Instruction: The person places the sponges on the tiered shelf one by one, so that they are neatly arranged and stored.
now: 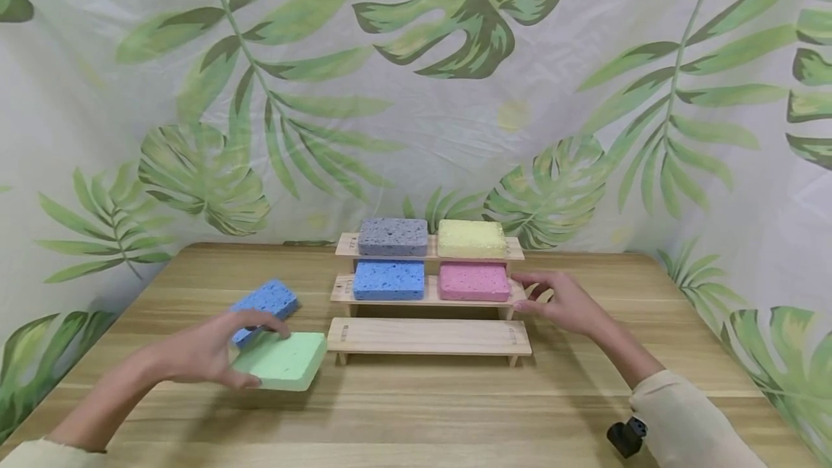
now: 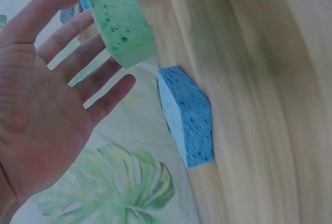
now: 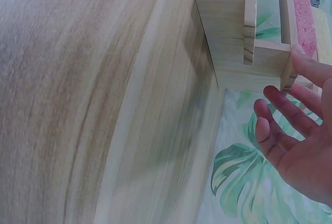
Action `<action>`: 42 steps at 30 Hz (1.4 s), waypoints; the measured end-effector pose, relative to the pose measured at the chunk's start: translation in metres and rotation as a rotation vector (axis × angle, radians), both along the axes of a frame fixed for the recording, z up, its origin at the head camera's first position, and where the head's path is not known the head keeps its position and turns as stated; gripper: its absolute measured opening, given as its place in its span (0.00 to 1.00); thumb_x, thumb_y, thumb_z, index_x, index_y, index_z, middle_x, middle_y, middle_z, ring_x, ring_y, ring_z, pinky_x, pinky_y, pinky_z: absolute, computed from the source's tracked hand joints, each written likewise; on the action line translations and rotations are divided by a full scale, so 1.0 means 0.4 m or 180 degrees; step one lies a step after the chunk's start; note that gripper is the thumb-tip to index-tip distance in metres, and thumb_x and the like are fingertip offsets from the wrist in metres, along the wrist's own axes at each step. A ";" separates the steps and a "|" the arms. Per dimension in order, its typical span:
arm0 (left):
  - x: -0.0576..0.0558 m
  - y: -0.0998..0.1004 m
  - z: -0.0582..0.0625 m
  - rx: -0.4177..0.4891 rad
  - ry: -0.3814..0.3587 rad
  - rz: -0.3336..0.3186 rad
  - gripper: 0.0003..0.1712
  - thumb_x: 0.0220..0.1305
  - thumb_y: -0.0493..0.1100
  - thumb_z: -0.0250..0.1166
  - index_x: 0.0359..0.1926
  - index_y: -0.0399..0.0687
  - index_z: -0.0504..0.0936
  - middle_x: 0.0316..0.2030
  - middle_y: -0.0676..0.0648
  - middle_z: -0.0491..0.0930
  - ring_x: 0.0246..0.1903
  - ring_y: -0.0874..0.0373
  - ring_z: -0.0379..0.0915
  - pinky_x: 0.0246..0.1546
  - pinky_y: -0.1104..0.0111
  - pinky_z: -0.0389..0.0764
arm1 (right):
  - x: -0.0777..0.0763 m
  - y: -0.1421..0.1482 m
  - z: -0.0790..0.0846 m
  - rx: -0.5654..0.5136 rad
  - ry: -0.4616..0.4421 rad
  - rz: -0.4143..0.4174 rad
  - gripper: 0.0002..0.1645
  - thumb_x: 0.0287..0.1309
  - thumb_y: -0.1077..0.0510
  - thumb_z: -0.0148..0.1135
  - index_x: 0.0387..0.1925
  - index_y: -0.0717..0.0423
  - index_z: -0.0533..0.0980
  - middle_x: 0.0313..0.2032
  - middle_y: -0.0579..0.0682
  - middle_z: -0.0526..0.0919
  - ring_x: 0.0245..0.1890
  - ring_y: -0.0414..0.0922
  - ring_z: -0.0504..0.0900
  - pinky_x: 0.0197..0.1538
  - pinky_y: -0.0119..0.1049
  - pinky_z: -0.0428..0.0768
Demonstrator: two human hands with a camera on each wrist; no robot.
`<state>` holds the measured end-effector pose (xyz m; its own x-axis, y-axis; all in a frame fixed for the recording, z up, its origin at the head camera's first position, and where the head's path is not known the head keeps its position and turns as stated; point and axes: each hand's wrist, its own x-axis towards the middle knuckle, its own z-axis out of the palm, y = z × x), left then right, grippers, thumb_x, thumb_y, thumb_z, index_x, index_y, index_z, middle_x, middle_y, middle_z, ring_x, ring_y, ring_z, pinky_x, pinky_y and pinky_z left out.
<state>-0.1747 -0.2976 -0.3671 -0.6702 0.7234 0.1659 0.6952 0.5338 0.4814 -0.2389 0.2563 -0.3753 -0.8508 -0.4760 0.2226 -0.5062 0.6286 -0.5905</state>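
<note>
My left hand [image 1: 198, 349] holds a light green sponge [image 1: 286, 360] by its edges above the table, thumb on the near side and fingers on the far side. Behind it a blue sponge [image 1: 269, 302] lies on the table, partly covered by the hand and also visible in the left wrist view. At the right end of a three-step wooden rack [image 1: 429, 338], my right hand [image 1: 565, 302] pinches the middle step's edge between thumb and fingers. Beside those fingertips, a pink sponge [image 1: 474, 282] sits on that step, with another blue sponge [image 1: 388, 280] to its left.
On the top step are a grey sponge [image 1: 393, 237] and a pale yellow sponge [image 1: 471, 238]. The bottom step shows bare wood. A leaf-patterned cloth [image 1: 442, 128] hangs behind the wooden table [image 1: 429, 417]. A small black device [image 1: 627, 437] sits by the right sleeve.
</note>
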 end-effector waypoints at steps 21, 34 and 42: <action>-0.032 0.215 0.025 0.0256 0.0408 -0.0149 0.27 0.51 0.50 0.81 0.53 0.59 0.85 0.53 0.56 0.84 0.55 0.53 0.80 0.53 0.51 0.83 | -0.001 -0.007 0.001 -0.0003 -0.0063 -0.0027 0.29 0.62 0.60 0.74 0.61 0.71 0.78 0.57 0.66 0.84 0.41 0.51 0.86 0.40 0.39 0.84; -0.036 0.347 0.007 0.0404 0.0217 0.0014 0.24 0.52 0.52 0.78 0.51 0.54 0.87 0.50 0.55 0.83 0.53 0.53 0.78 0.52 0.56 0.80 | 0.005 -0.005 0.003 -0.0017 -0.0066 -0.0061 0.29 0.61 0.60 0.74 0.60 0.71 0.78 0.56 0.67 0.84 0.40 0.51 0.86 0.39 0.37 0.83; -0.045 0.426 -0.008 0.0566 0.0299 0.0002 0.24 0.50 0.51 0.79 0.49 0.50 0.87 0.50 0.51 0.84 0.55 0.49 0.79 0.56 0.49 0.79 | 0.004 -0.004 0.006 -0.0006 -0.0070 -0.0072 0.29 0.61 0.60 0.74 0.60 0.71 0.79 0.52 0.65 0.86 0.40 0.51 0.86 0.41 0.38 0.84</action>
<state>-0.1927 -0.1273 -0.3703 -0.6462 0.6767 0.3530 0.7413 0.4465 0.5012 -0.2374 0.2546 -0.3730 -0.8660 -0.4563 0.2046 -0.4788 0.6385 -0.6026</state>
